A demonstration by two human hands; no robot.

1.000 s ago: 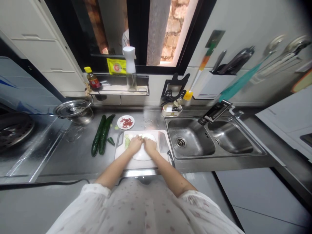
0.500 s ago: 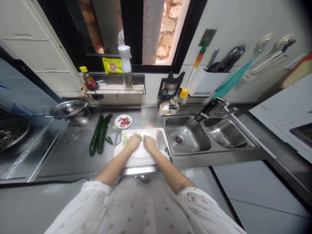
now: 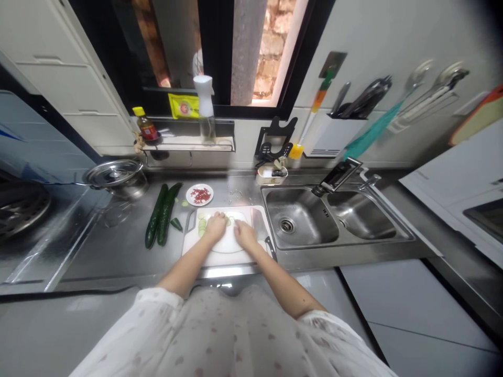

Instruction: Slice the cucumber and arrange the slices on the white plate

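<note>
A white plate (image 3: 226, 245) lies on the white cutting board (image 3: 192, 252). Over its left side is my left hand (image 3: 216, 226), fingers curled round pale green cucumber slices that are mostly hidden. A few slices (image 3: 230, 219) show at the plate's far edge, between the hands. My right hand (image 3: 245, 234) is over the plate's right side, fingers bent together; what they hold, if anything, is too small to tell. More cucumber slices (image 3: 201, 226) lie in a row on the board, left of my left hand. A knife (image 3: 270, 248) rests along the board's right edge.
Two whole cucumbers (image 3: 162, 215) and a cut cucumber end (image 3: 176, 224) lie left of the board. Behind it stands a small plate (image 3: 199, 195) of chopped red pieces. A double sink (image 3: 302, 217) is at the right, a lidded pot (image 3: 116, 178) at the back left.
My right hand has drawn away from the left, a little right and towards me. My left hand stays over the plate's left side. The view has shifted slightly.
</note>
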